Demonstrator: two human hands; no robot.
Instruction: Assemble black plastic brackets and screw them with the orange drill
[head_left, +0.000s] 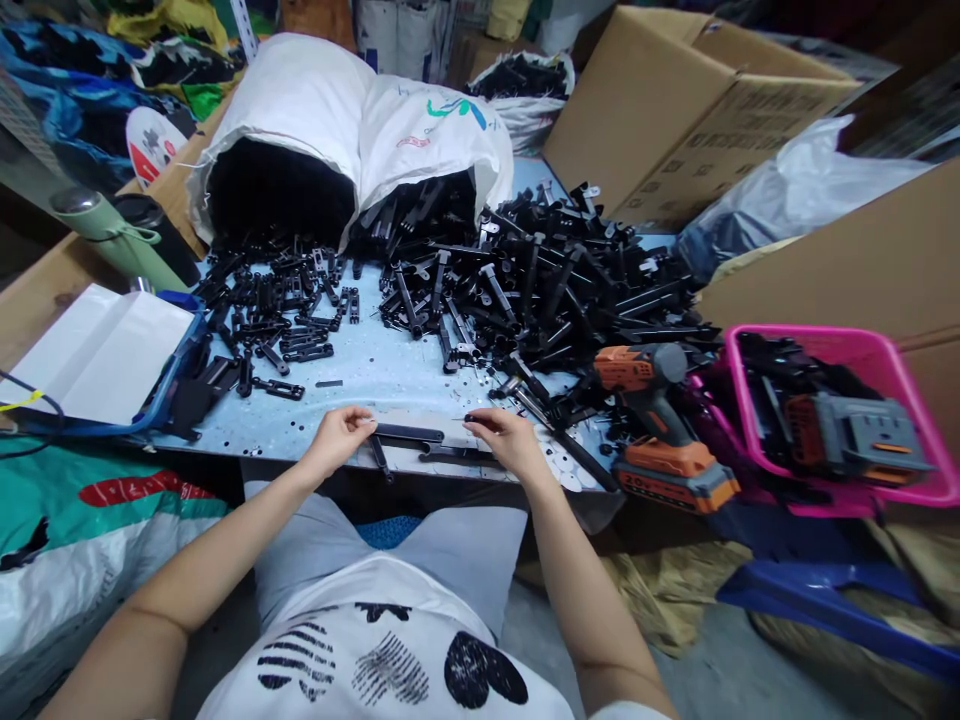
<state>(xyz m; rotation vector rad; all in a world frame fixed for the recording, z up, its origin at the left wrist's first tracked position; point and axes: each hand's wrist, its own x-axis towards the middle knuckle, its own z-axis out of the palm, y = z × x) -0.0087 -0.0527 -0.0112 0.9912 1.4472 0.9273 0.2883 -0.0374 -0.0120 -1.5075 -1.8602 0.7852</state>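
Black strip (409,433) lies flat at the near edge of the tabletop (375,375), low in the middle of the frame, right between your 2 hands. Your left hand (339,437) is clenched on its left end, thumb and forefinger pinching it. Your right hand (508,442) is closed on a thin dark piece (474,418) just off the strip's right end; whether that piece is joined to the black strip cannot be told. A second strip (450,455) lies just below, partly under your right hand.

Judging from how things lie, you are early in the work. A large heap of black parts (540,290) fills the middle and upper right of the tabletop, spilling from 2 white sacks (352,130) at the top, and smaller links (289,335) are scattered to the left of the heap. All of that lies untouched, well above your hands. The pink basket (825,335) at the right edge holds some black parts and a power tool, but how many pieces are finished cannot be made out. An orange cordless drill (652,420) stands near your right hand, not in it.
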